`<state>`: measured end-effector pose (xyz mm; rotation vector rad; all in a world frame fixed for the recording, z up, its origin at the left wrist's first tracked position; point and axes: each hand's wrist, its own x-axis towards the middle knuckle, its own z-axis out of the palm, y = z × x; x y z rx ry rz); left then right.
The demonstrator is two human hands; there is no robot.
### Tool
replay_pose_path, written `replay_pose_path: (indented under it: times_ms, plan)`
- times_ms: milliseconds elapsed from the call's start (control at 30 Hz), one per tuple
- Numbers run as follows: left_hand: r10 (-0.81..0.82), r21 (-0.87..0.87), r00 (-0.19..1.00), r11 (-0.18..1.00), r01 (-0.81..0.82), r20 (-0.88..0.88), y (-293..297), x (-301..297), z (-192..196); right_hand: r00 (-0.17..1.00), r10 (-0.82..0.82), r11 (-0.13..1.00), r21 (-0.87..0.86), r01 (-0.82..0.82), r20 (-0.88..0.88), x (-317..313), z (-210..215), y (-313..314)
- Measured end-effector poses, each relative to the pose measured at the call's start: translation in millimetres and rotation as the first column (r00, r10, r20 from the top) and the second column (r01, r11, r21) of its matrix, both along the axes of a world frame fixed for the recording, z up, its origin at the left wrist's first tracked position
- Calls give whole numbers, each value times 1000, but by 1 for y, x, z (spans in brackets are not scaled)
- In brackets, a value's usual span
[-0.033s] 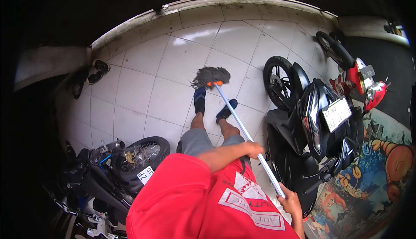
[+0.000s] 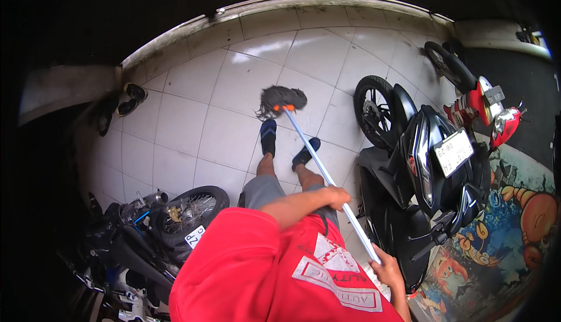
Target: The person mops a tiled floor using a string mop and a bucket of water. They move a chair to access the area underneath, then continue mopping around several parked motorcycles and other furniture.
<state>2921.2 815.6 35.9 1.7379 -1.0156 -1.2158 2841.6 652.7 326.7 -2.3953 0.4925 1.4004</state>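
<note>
A string mop lies with its shaggy grey head (image 2: 283,97) on the tiled floor, just ahead of my feet. Its orange clamp (image 2: 284,108) joins a long pale blue-white handle (image 2: 318,163) that slants back toward my right side. My left hand (image 2: 336,197) is wrapped round the handle partway along, the forearm crossing in front of my body. Lower down, close to the handle's upper end, my right hand (image 2: 385,268) is closed on it. Dark slip-on sandals (image 2: 268,137) are on my feet, the left one almost touching the mop strands.
A black scooter (image 2: 418,164) stands close on my right, with a red motorcycle (image 2: 485,108) beyond it. Behind left is another motorcycle (image 2: 190,211). Footwear (image 2: 133,97) lies by the left wall. A low ledge (image 2: 269,15) runs along the far side; a painted sea-creature mural (image 2: 497,240) is at right.
The mop head and its clamp have shifted slightly left and away from me. Both hands have moved a little left with the handle, still gripping it.
</note>
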Motion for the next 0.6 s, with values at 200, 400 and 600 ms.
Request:
replay_pose_path:
  times_ms: [200,400,600]
  plan:
    - [235,320,915,883,-342,328,129,62,-128,992,-12,959,282,-24,123,28,-150,107]
    - [226,425,894,817,-390,386,119,71,-104,980,97,971,201,-132,176,14,-171,94]
    - [148,101,963,980,-173,224,-94,-124,-106,994,-65,989,141,51,93,-153,-81,-81]
